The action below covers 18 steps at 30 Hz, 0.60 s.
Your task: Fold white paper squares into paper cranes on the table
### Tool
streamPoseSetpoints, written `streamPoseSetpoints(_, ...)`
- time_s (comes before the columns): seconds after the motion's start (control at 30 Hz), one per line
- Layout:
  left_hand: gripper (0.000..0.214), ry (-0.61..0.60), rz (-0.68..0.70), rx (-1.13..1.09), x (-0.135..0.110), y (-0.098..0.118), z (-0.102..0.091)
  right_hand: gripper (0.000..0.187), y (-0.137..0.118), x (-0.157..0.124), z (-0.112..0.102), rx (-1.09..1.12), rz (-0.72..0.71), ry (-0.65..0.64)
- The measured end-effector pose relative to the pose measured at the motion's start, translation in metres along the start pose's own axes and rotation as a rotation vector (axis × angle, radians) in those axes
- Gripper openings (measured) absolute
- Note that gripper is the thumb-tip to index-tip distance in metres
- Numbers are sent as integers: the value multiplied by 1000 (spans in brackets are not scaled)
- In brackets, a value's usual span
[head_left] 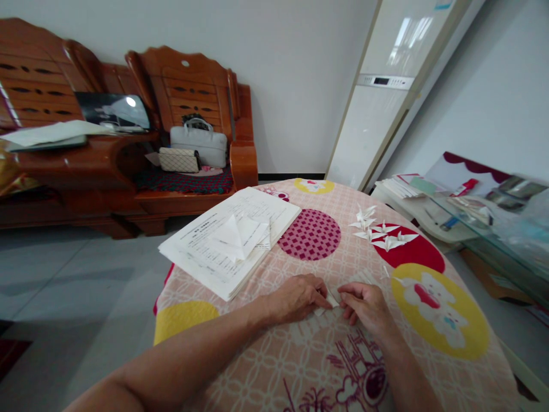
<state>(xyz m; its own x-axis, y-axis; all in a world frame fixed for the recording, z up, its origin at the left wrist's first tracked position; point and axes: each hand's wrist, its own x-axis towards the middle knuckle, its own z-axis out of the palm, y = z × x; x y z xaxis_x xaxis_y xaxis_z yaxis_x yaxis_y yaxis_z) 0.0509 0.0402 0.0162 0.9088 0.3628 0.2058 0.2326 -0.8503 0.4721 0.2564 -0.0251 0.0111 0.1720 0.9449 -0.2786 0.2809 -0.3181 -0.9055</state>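
Observation:
Near the middle of the cloth-covered table, my left hand and my right hand meet over a small folded piece of white paper. My left fingers press one side of it against the cloth. On its other side my right thumb and fingertips pinch the edge. Parts of the paper are hidden under the fingers. Several white paper cranes stand in a group farther back on the right. To the left lies a thick stack of printed sheets, with loose folded paper on top.
A wooden armchair behind holds a grey handbag and a quilted purse. A tall white air conditioner stands at the back. A glass-topped side table with papers and bags is on the right.

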Motion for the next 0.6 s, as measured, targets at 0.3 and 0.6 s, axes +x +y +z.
streamPoseSetpoints(0.3, 26, 4, 9, 12, -1, -1, 0, 29, -1, 0, 0, 58, 35, -23)
streamPoseSetpoints(0.6, 28, -12, 21, 43, -1, -1, 1, 26, -4, -3, 2, 35, 29, -36)
